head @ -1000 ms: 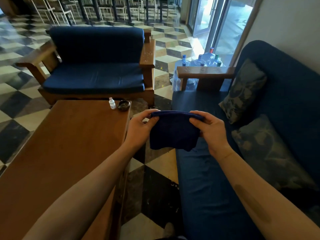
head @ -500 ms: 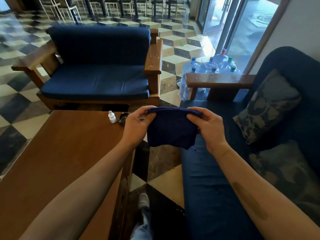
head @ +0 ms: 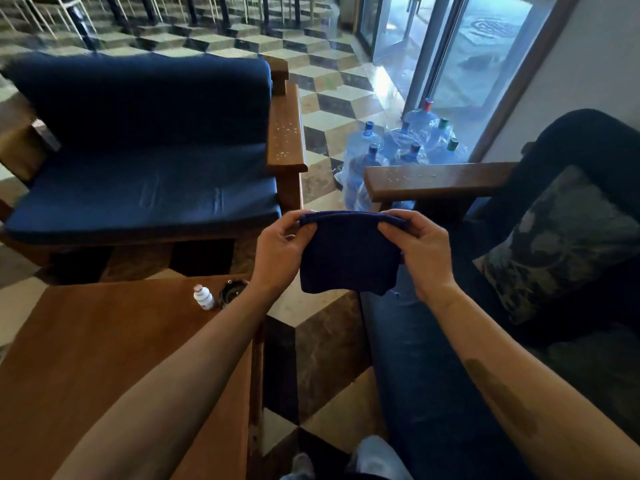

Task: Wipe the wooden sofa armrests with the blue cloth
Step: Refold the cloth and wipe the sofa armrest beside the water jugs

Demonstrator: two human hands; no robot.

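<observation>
- Checkered floor tiles [head: 332,98] run between two blue-cushioned sofas with wooden arms; a low wooden table [head: 104,358] sits at my left with a small white bottle [head: 203,297] near its far corner.
- Both my hands grip the blue cloth [head: 346,252]: my left hand [head: 280,251] pinches its upper left edge, my right hand [head: 424,251] its upper right, and the cloth hangs folded between them in the air, touching nothing else.
- Nearest target is the armrest [head: 433,180] just beyond the cloth; pale specks show on its top. The facing sofa's armrest [head: 285,133] is speckled too.
- I judge the fold should be squared first, so one flat pad meets the wood.
- Then I'd lay it flat at one end and draw along the grain, pressing evenly.
- I'd turn to a clean face before the second arm, to avoid smearing.
</observation>
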